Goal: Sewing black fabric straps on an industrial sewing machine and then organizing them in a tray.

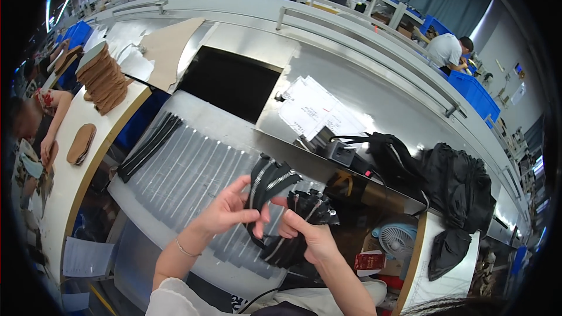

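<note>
My left hand has its fingers closed around a looped black zipper with silver teeth. My right hand grips a bunch of black zippers, whose ends fan out above and below the fist. Both hands are close together over a translucent plastic board marked by several pale parallel strips. Along the board's left side lie more black zippers, laid lengthwise. My palms hide part of what each hand holds.
A steel bench carries white paper patterns and a small black device. Black fabric is heaped at right, near a small fan. Brown pieces are stacked on the left table, beside another person's arm.
</note>
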